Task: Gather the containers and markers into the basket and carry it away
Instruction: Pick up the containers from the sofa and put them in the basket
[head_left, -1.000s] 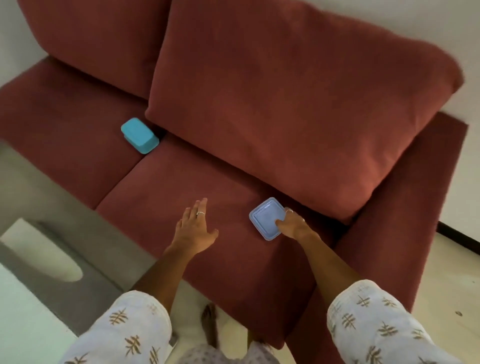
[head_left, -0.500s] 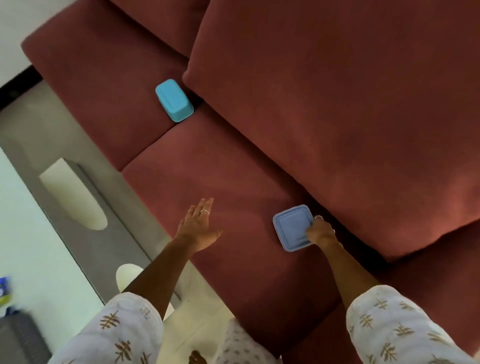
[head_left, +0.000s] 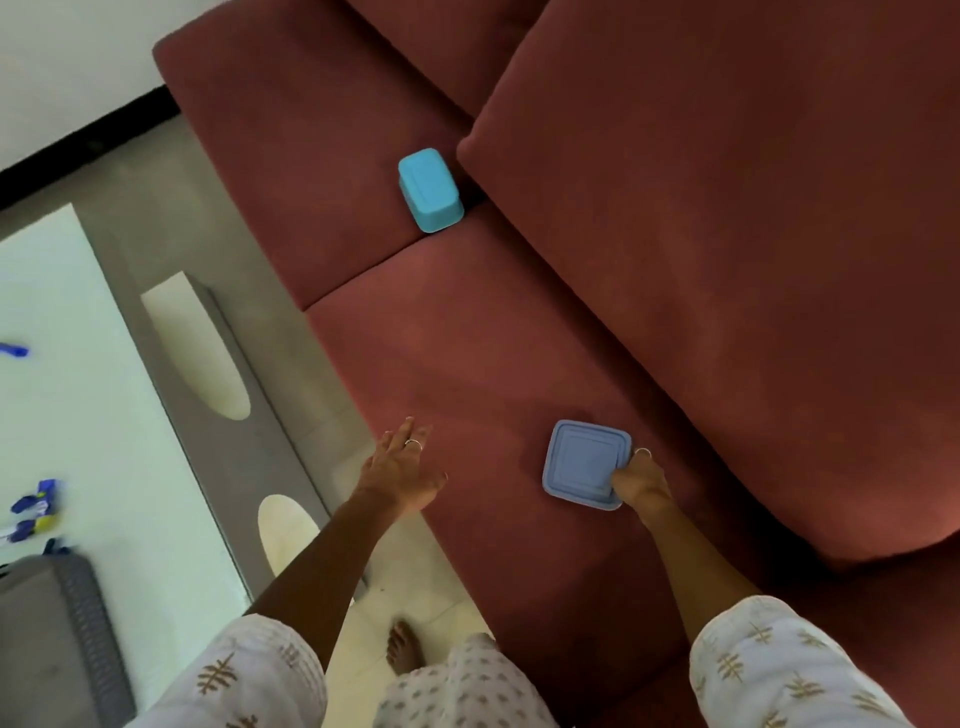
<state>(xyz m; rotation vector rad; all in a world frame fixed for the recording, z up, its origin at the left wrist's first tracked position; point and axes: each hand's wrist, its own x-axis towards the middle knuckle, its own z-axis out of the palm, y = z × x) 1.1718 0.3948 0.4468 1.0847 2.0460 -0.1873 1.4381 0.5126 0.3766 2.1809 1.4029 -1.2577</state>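
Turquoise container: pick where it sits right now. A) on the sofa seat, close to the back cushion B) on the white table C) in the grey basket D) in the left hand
A: the turquoise container rests on the sofa seat right beside the back cushion, while the left hand hovers open and empty, far from it.

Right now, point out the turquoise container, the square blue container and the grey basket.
turquoise container (head_left: 430, 189), head view, its top face.
square blue container (head_left: 584, 462), head view, middle of its lid.
grey basket (head_left: 88, 618), head view, its ribbed wall.
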